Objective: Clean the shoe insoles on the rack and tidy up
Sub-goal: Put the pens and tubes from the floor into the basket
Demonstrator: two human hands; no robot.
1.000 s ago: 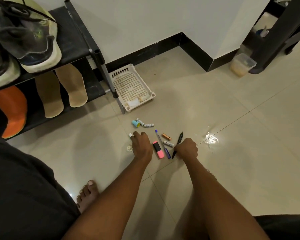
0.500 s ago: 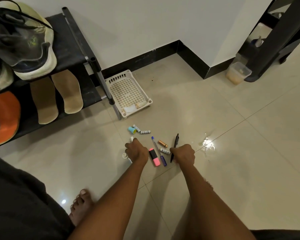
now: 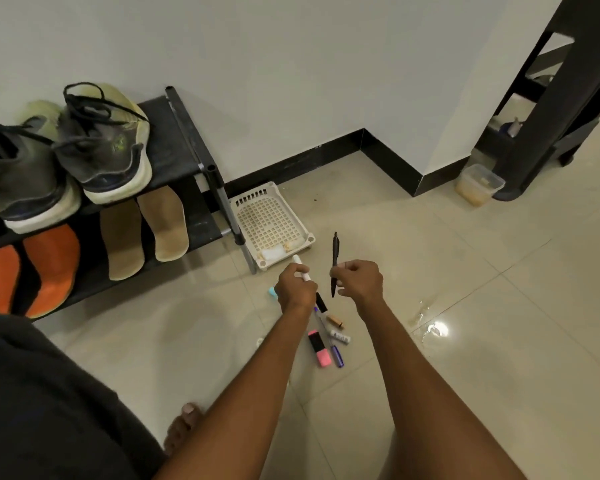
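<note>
While the left hand [image 3: 296, 289] curls around a white marker [image 3: 301, 269] with a black end showing below the fist, the right hand [image 3: 360, 282] pinches a black pen [image 3: 334, 252] held nearly upright above the floor [image 3: 499, 323]. Both hands hover just in front of a white perforated basket [image 3: 271, 220], which leans against the leg of the black shoe rack [image 3: 201, 161]. Two tan insoles [image 3: 142, 233] and two orange insoles [image 3: 32, 271] lie on the rack's lower shelf, with a pair of dark sneakers [image 3: 66, 157] on the top shelf. On the floor below the hands lie a pink highlighter [image 3: 320, 348], a blue pen [image 3: 336, 355] and an orange cap [image 3: 335, 321].
</note>
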